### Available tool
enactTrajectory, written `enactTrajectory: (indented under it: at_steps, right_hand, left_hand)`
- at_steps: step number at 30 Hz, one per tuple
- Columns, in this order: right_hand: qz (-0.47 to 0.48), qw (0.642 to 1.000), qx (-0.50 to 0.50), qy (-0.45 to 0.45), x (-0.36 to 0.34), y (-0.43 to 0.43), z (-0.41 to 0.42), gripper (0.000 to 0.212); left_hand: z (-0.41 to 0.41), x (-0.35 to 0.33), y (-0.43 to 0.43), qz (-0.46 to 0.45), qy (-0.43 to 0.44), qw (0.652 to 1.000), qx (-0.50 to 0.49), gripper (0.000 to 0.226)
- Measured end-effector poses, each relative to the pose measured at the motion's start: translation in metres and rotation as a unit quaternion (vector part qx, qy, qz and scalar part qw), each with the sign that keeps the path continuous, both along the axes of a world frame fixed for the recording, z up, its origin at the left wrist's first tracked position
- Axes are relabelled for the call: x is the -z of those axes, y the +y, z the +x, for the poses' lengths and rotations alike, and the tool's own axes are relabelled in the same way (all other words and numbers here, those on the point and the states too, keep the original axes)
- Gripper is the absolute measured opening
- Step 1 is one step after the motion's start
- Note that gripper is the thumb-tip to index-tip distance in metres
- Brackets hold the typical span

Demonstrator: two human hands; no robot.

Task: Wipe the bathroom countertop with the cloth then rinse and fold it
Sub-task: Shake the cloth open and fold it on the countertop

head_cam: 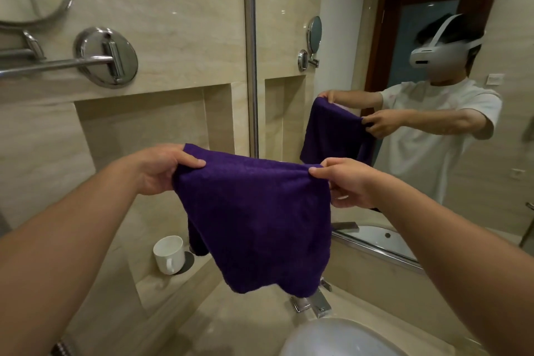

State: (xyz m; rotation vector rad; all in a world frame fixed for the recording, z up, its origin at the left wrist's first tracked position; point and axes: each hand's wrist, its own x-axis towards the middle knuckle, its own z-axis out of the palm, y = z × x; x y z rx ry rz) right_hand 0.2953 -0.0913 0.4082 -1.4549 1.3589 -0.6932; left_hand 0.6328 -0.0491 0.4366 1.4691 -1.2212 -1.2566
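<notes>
A purple cloth (254, 222) hangs in the air above the beige countertop (231, 324). My left hand (161, 167) pinches its top left corner between thumb and fingers. My right hand (346, 182) pinches the top right corner. The cloth is stretched between both hands and droops down in front of the faucet (313, 302). Its lower edge hangs just above the faucet and hides part of it.
A white sink basin (335, 338) lies below the faucet. A white mug (170, 254) stands in a wall niche to the left. A large mirror (433, 37) on the right reflects a person holding the cloth. A chrome towel bar (57, 63) is mounted at upper left.
</notes>
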Motion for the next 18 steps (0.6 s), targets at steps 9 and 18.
enactTrajectory:
  at_steps: [9, 18]
  right_hand:
    - [0.008, 0.980, -0.023, -0.199, -0.003, 0.004, 0.008, 0.017]
    - [-0.151, 0.934, 0.122, -0.300, -0.016, 0.001, 0.007, 0.017]
  left_hand:
    - [0.011, -0.013, 0.006, 0.013, -0.019, 1.000, 0.016, 0.033]
    - [0.024, -0.022, 0.007, 0.058, -0.051, 0.993, 0.093, 0.051]
